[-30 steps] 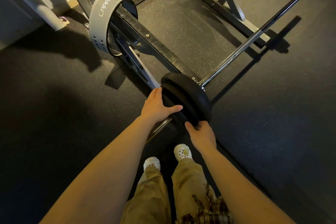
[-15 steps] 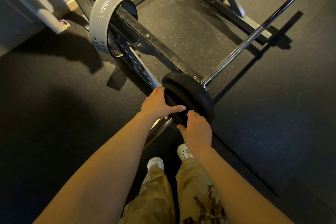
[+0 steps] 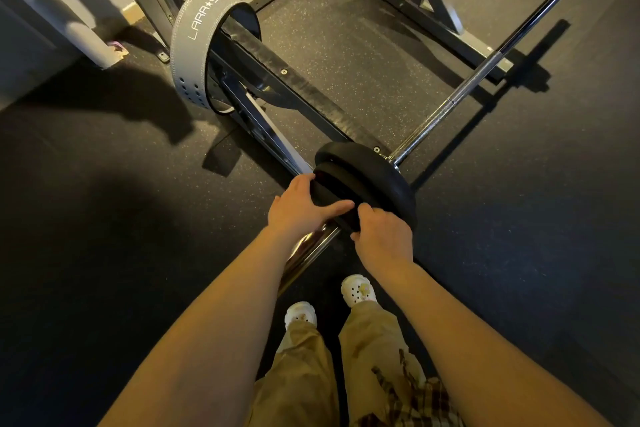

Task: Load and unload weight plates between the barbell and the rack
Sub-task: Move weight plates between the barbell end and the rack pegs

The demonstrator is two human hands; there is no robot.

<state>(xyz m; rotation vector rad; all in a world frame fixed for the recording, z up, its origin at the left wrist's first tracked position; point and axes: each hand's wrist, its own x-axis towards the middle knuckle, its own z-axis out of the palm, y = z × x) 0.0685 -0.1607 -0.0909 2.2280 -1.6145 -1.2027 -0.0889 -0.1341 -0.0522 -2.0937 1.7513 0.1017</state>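
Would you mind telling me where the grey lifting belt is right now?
In the head view, the grey lifting belt hangs looped over a rack arm at upper left, beyond and left of the black plates.

Black plates (image 3: 374, 173); chrome barbell (image 3: 485, 69); grey belt (image 3: 188, 45); white clogs (image 3: 358, 289); khaki trousers (image 3: 298, 374); speckled black floor (image 3: 346, 55).

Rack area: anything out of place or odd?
One thing: a grey lifting belt is looped around the rack's padded safety arm, not a usual place to store it. Otherwise nothing stands out: both plates sit on the barbell sleeve, left hand and right hand gripping the nearer one.
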